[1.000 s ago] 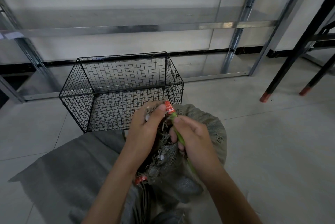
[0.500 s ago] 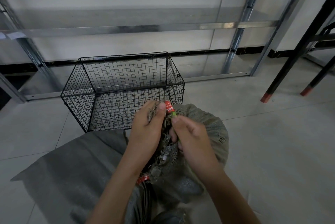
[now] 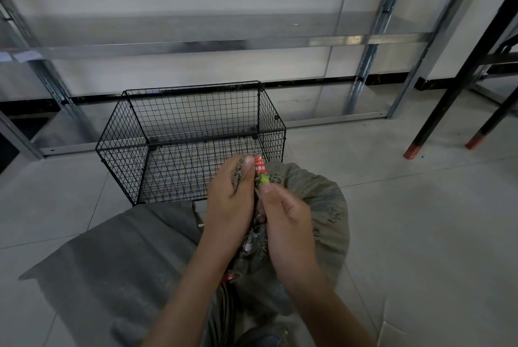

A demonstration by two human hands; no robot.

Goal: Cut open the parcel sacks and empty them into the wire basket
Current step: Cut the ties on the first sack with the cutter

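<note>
A grey-green woven parcel sack (image 3: 316,200) stands in front of me, its neck bunched upward. My left hand (image 3: 229,203) grips the frayed bunched neck, thumb up beside a red printed tag (image 3: 259,165). My right hand (image 3: 286,223) pinches a green tie strip (image 3: 263,179) just below that tag. The two hands touch over the neck. A black wire basket (image 3: 134,133) stands on the floor just beyond the sack, with nothing visible inside. No cutting tool shows.
A flat grey sack (image 3: 112,262) lies on the tiled floor at lower left, under my left forearm. Metal shelf racking (image 3: 196,43) runs along the wall behind the basket. Black table legs with red feet (image 3: 412,150) stand at the right.
My right hand has slid a little up the green strip toward the red tag, hiding more of it. The left hand keeps its grip on the neck.
</note>
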